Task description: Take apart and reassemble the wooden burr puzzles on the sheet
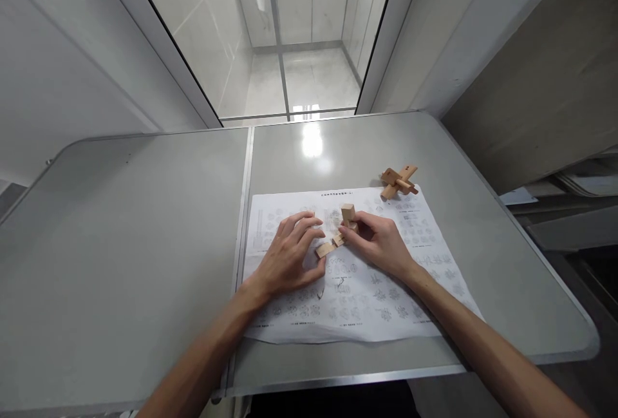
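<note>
Right hand (379,241) gripping wooden blocks (348,213), left hand (292,254) beside them, printed sheet (357,308) beneath

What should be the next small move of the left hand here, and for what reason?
Probably the left hand should close gently on the lower wooden piece, to steady it: its thumb and fingers are spread around that piece, while the right hand already holds the upright piece.

A framed glass panel (318,31) stands beyond the grey table (145,231), papers (591,176) to its right.
</note>
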The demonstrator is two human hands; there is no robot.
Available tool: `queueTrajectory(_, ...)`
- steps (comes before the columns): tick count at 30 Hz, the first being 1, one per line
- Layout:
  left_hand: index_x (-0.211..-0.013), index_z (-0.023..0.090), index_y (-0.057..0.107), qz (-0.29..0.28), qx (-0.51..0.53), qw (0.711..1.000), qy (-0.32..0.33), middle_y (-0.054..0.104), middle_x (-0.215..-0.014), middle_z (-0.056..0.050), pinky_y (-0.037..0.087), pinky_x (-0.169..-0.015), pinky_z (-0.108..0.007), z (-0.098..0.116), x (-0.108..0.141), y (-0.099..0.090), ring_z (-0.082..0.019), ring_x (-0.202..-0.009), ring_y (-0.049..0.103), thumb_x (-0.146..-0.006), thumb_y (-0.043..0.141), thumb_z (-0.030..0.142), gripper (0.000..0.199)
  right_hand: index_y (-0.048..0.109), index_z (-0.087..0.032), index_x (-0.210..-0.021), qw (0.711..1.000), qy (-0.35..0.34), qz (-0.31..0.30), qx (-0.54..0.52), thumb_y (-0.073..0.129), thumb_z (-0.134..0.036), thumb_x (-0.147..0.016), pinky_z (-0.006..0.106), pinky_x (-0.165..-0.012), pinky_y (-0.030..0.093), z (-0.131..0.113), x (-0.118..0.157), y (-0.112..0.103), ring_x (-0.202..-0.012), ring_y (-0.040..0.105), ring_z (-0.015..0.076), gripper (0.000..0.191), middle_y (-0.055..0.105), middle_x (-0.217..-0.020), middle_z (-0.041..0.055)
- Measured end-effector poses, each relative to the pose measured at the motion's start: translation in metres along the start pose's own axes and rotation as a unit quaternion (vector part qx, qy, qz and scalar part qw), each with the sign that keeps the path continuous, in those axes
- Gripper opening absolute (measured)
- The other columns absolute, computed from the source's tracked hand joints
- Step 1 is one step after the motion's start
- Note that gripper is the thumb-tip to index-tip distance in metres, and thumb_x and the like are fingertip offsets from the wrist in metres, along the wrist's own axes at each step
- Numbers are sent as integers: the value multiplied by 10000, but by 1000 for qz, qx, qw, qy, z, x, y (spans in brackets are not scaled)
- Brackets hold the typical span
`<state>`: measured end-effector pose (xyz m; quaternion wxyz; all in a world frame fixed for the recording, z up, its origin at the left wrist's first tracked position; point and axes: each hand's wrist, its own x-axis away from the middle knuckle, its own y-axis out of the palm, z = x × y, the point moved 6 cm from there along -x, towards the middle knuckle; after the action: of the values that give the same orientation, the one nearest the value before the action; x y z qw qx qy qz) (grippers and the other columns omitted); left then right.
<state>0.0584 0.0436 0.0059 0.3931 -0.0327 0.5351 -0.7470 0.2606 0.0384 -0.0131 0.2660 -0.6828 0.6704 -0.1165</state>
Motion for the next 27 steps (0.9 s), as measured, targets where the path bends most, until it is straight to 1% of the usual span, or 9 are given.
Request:
queueTrajectory(7,-1169,230,590,3,-13,1000,0,677,-1376,-115,492,-1174,-550,-4,2,4,-338,-1465,524,-916,635,101,288,677,-199,-863,1000,-8,5,3,647,-416,-1043,293,-572,351,-2,0,0,-572,431,132,284,546,-660,-34)
queueTrajectory(13,-1177,229,598,3,-6,1000,-1,679,-1364,-121,505,-1169,-564,-3,0,3,-343,-1464,520,-890,626,72,329,662,-206,-852,1000,-11,2,3,641,-422,-1050,297,-575,347,-4,0,-1,-574,435,135,294,535,-660,-33)
queueTrajectory(19,-1176,236,609,-2,0,1000,-2,680,-1377,-112,503,-1179,-572,-3,1,4,-337,-1467,525,-886,613,50,344,661,-213,-853,1000,-11,4,16,627,-465,-1050,302,-566,355,-5,0,-2,-559,438,141,322,543,-648,-28)
queueTrajectory(27,-1129,234,619,8,2,1000,10,695,-1354,-99,519,-1174,-549,0,0,2,-318,-1444,555,-884,575,1,341,652,-210,-866,1000,-11,-9,17,629,-457,-1059,305,-575,341,-3,0,0,-573,433,137,314,522,-659,-35)
